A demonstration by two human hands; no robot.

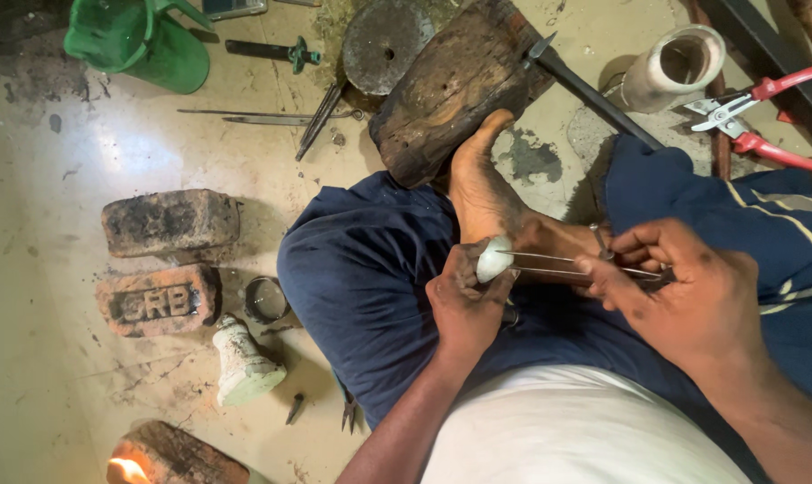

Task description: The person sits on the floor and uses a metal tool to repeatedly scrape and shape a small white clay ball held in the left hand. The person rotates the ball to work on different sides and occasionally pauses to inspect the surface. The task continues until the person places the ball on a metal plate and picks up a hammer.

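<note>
White cloth of a shirt fills the nearest edge; just beyond it both hands work over a lap in dark blue fabric. Left hand (464,300) is closed, fingers pinching a small pale oval piece (494,260) — smooth, rounded, whitish. Right hand (684,291) is closed on thin metal tweezers (572,263), whose two bright prongs run leftward and meet the oval piece. A small metal ring (600,240) sits by the right fingertips; whether it is worn or loose cannot be told. Piece is held in the air above the ankle of a bare foot (482,184).

Progress, as a judgement: the piece is held and the tweezers are set against it, so the work looks mid-step — no finished item shows, and no mark on the piece can be made out.

Floor (47,269) is pale, glossy, stained. On it, left: two sooty bricks (168,260), a small metal ring-shaped cup (264,298), a white lumpy bottle-shaped object (242,363). A flame (126,469) glows at the lower edge.

Farther: the foot rests against a dark worn wooden block (451,90); a grey round disc (384,40); long thin metal tools (272,116); green plastic jug (142,40); pale cylinder (675,67); red-handled pliers (764,121).
</note>
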